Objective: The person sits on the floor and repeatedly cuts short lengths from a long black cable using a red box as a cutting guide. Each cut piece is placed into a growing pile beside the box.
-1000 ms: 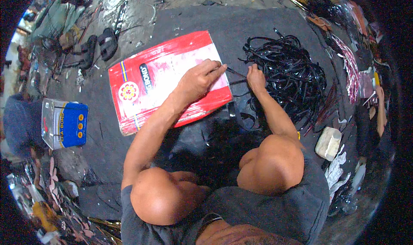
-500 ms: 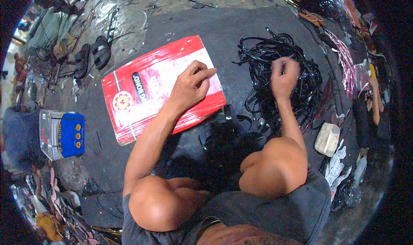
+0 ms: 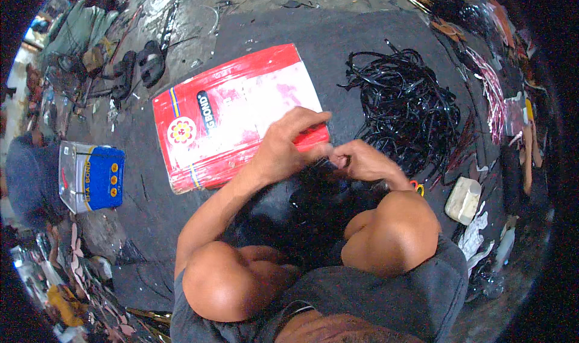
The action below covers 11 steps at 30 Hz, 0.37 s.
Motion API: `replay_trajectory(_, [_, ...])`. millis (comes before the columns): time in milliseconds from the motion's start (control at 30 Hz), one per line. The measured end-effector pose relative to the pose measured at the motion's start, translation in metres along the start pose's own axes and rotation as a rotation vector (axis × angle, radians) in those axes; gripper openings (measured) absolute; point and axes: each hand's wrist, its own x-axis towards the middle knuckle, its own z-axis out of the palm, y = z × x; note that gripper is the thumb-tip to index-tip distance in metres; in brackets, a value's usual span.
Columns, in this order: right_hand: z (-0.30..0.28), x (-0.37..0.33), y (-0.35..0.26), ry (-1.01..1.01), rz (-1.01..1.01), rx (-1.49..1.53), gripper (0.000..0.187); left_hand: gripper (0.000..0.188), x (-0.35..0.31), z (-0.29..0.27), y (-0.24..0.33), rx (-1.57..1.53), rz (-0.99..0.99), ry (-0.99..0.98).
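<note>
A flat red-and-white tin box (image 3: 235, 111) with a flower mark lies tilted in front of me. My left hand (image 3: 286, 147) rests over its near right corner, forefinger and thumb apart, red surface showing between them. Right beside that thumb is my right hand (image 3: 365, 162), its fingers closed in a pinch just off the corner. What the pinch holds, if anything, is too small to make out. Beyond the right hand lies a tangled heap of shiny black strips (image 3: 413, 108).
A blue-and-white tin (image 3: 96, 177) stands at the left, with dark sandals (image 3: 151, 64) farther off. At right are a whitish block (image 3: 463, 200), pink strips (image 3: 491, 96) and crumpled white scraps (image 3: 473, 237). An orange-yellow loop (image 3: 418, 188) shows beside my right knee.
My right hand has come from the black strips leftward and nearer, to the box corner beside my left hand. The left hand has moved down to that corner, with its thumb spread out.
</note>
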Motion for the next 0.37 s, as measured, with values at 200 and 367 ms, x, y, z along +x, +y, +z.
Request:
replay_trajectory(200, [-0.039,-0.010,-0.066,0.330,-0.245,0.417,0.013,0.086,-0.010,0.019,0.034,-0.739,-0.272,-0.091])
replay_trajectory(367, [-0.035,0.018,-0.093,0.504,-0.211,0.474,0.027,0.078,-0.006,0.017,0.034,-0.858,-0.468,0.143])
